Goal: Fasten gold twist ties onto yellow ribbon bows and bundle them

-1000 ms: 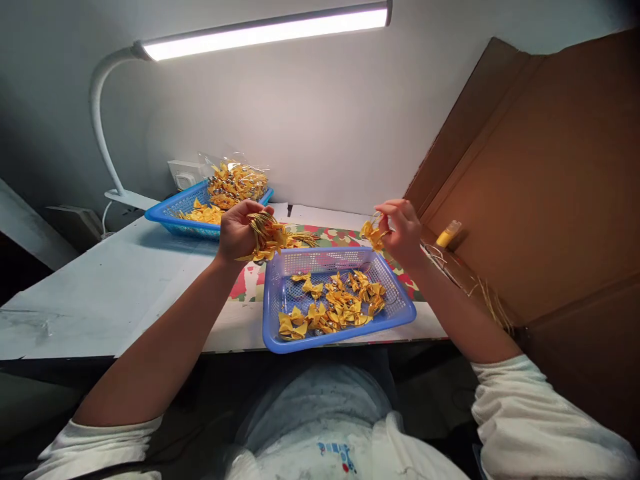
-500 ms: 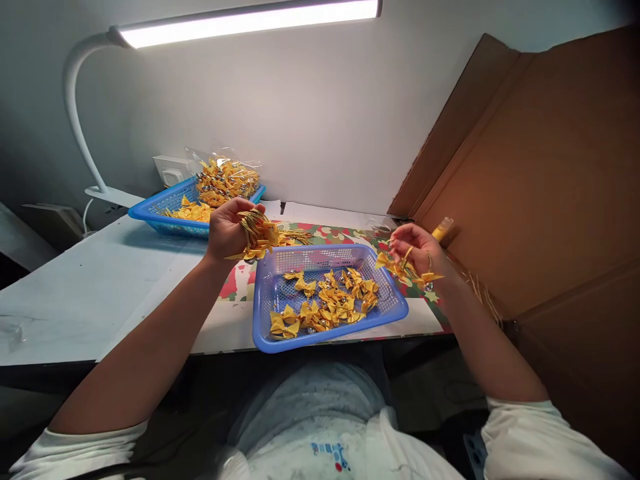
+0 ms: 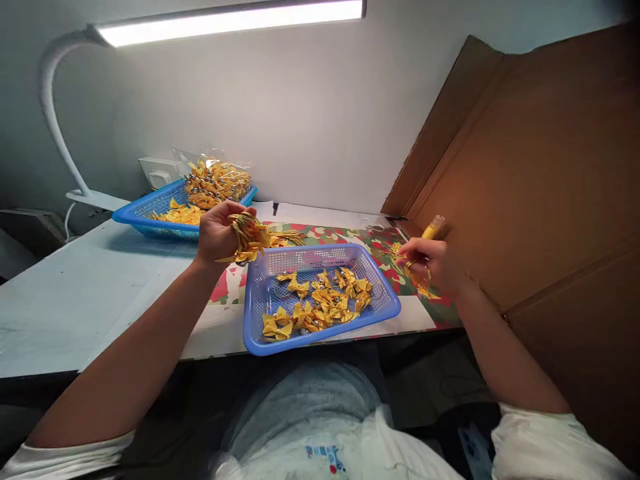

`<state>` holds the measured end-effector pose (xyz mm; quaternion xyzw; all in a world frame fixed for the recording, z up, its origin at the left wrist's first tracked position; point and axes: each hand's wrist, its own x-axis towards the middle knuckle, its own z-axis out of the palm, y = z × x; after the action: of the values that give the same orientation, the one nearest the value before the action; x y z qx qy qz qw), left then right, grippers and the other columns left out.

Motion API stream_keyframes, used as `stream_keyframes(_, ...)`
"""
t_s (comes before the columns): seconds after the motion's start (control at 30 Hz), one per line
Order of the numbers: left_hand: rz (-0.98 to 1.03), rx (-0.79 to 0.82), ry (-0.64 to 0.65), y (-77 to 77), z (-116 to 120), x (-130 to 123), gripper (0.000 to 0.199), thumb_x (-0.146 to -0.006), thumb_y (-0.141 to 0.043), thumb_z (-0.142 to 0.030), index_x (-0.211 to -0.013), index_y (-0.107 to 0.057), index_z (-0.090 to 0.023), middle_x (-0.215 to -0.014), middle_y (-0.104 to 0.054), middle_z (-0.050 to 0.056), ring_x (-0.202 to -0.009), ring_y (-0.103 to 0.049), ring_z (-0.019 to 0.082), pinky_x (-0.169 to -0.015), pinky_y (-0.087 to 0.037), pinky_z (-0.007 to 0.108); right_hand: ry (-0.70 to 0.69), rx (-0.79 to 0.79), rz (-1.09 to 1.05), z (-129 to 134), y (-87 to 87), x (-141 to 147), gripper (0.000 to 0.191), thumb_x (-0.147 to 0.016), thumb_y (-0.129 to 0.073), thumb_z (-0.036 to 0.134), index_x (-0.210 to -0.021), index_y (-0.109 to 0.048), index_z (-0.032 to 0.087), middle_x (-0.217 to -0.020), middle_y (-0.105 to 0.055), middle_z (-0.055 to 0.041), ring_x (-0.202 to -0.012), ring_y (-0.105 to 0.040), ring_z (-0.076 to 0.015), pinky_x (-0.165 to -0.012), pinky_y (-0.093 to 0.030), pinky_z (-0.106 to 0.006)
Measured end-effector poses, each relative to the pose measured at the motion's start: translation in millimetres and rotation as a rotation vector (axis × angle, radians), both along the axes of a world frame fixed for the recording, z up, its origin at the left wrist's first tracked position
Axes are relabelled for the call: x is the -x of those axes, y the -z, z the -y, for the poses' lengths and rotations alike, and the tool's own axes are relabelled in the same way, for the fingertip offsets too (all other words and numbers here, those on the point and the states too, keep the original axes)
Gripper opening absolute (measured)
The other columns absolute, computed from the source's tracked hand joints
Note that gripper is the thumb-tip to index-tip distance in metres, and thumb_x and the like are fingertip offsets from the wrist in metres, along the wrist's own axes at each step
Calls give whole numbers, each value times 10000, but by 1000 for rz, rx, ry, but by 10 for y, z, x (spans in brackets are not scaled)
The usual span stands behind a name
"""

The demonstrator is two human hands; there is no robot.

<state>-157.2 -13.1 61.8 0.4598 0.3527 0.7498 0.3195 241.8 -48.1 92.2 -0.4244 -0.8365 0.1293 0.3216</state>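
My left hand (image 3: pixel 219 232) is closed around a bunch of yellow ribbon bows (image 3: pixel 247 237) with gold cords, held just beyond the left rear corner of a blue-purple plastic basket (image 3: pixel 320 337). More yellow bows with silvery bells (image 3: pixel 325 300) lie inside that basket. To the right of the basket, my right hand (image 3: pixel 425 257) is closed over the patterned sheet, with gold cord looped at its fingers. Some yellow bows (image 3: pixel 423 287) hang below its palm, partly hidden and blurred.
A blue basket (image 3: pixel 145 212) at the back left holds loose bows and a clear bag of belled bows (image 3: pixel 217 181). Other corded bows (image 3: pixel 285 238) lie behind the near basket. Cardboard (image 3: pixel 525 167) walls the right side, by a yellow tube (image 3: pixel 433 228). A lamp (image 3: pixel 235 21) hangs above.
My right hand has turned over and moved slightly right and down, away from the near basket, with its bows. My left hand keeps its bunch. The whole view has shifted a little.
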Motion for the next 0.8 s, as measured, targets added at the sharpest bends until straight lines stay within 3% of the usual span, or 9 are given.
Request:
stream_keyframes(0.17, 13, 27, -8, -43, 49, -39, 397, -383, -903, -361, -561, -609, -162, -534, -631, -38, -408, -514, 58, -346, -421, 173, -142, 199, 413, 9, -88, 143, 255, -823, -630, 371, -930, -715, 157, -645, -571, -11, -586, -472, -111, -562, -358, -244)
stream_keyframes(0.37, 11, 27, -20, -59, 52, -44, 385, -377, -897, -341, -557, -606, -165, -519, -607, -46, -414, -497, 54, -344, -411, 176, -124, 325, 810, -58, -127, 452, 309, -778, -644, 269, -1052, -737, 162, -704, -648, -37, -617, -527, -130, -587, -349, -255)
stream_keyframes(0.6, -45, 0, -21, -27, 41, -27, 445, -409, -904, -438, -591, -599, -169, -534, -619, -36, -425, -486, 59, -344, -410, 190, -23, 339, 911, -34, -191, 615, 333, -770, -660, 315, -1042, -734, 138, -756, -668, -64, -641, -545, -147, -579, -354, -266)
stream_keyframes(0.8, -60, 24, -9, -33, 49, -22, 459, -427, -901, -457, -611, -594, -171, -537, -608, -37, -434, -495, 65, -352, -425, 201, -105, 487, 888, -36, -229, 601, 187, -755, -647, 293, -845, -741, 158, -722, -663, -41, -600, -533, -127, -548, -348, -253)
